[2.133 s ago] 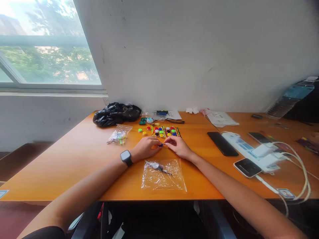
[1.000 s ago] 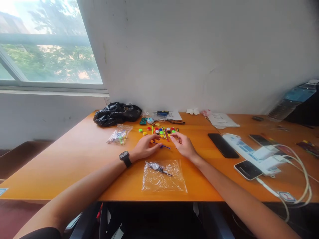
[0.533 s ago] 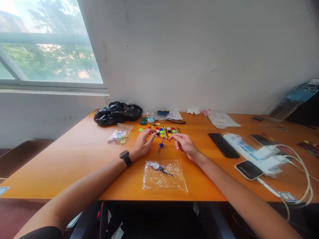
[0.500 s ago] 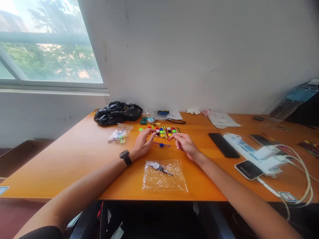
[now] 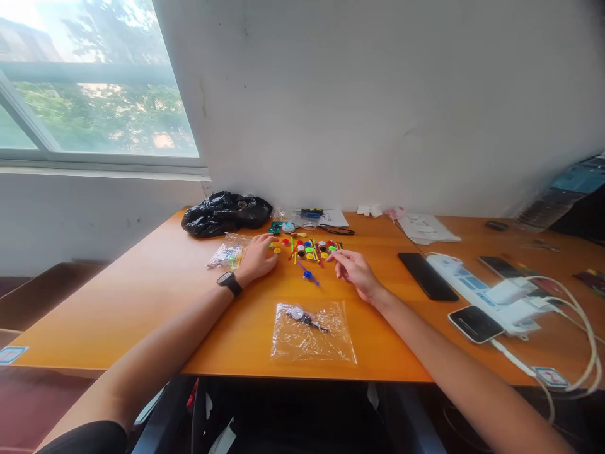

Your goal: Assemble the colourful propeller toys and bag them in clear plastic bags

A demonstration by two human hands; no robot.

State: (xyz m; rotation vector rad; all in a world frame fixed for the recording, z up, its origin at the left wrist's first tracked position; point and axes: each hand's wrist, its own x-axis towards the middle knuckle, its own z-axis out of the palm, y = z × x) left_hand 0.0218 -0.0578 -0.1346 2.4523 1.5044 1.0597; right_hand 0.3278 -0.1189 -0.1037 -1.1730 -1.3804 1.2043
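Note:
My left hand [image 5: 258, 257], a black watch on its wrist, lies flat on the orange table [image 5: 142, 296] with fingers stretched toward the left end of a cluster of small coloured round caps and thin sticks [image 5: 309, 248]. It rests beside a small clear bag of coloured bits [image 5: 227, 255]. My right hand [image 5: 353, 272] sits to the right of the cluster, fingers loosely curled and apart, holding nothing. A small blue piece on a thin stick [image 5: 308, 273] lies on the table between the two hands, free of both.
A clear zip bag with a small metal part [image 5: 312, 325] lies near the front edge. A black plastic bag [image 5: 227, 212] sits at the back. To the right lie phones [image 5: 424, 274], a white power strip [image 5: 491, 290] with cables, and papers [image 5: 425, 227].
Both hands let go of the blue piece, which now lies loose on the table. My left hand slid left toward the small bag; my right hand drew slightly back.

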